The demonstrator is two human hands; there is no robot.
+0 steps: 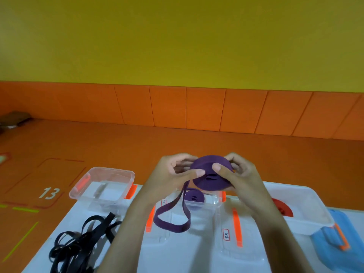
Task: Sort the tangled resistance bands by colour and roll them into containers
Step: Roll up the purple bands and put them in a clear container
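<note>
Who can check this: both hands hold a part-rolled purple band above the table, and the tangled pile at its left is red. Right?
One slip: the head view shows the tangled pile at the left of the table is black, not red. The left hand and right hand hold the part-rolled purple band above it.

A deep purple band roll (211, 172), with a loose purple loop (171, 223) of the same shade, shows against an orange floor (137, 146) marked with a white number 13 (48, 193), thin red outlines and lime-green lines. Behind are orange wall panels (204, 109) and a mustard-yellow wall (177, 40). The white table (74, 215) carries glossy black bands (78, 247), clear containers (102, 186) with bright orange clips (237, 226) and white labels (226, 234) edged in red, a smaller purple roll (193, 198), a red roll (281, 208) and a light blue lid (338, 243) with an orange clip.
</note>
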